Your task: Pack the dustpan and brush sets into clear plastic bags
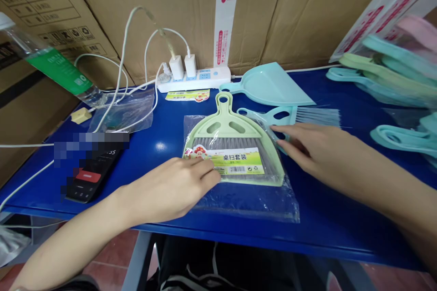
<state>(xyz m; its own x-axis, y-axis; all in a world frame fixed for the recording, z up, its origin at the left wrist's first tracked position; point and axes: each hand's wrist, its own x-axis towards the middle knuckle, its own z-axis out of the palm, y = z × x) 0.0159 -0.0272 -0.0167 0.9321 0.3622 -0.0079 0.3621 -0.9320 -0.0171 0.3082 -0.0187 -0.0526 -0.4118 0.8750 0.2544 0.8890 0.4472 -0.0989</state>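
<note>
A light green dustpan [275, 159] with a matching grey-bristled brush [225, 143] lies in a clear plastic bag [246, 202] in front of me. A yellow-green label card [244, 162] rests across the bristles; whether it is inside the bag is unclear. My left hand [186, 186] has its fingers curled over the bag's lower left and the card's edge, fingertips partly hidden. At the bag's right edge is my right hand [310, 143], thumb and forefinger apart. Its fingers overlap a light blue brush [285, 115]. Behind that lies a light blue dustpan [273, 84].
A white power strip [208, 77] with plugged chargers and cables stands against cardboard boxes [184, 4]. Another label card [187, 95] lies before it. At left are a water bottle [58, 66] and a phone [90, 175]. Bagged dustpans [385, 77] pile up at right on the blue table [153, 145].
</note>
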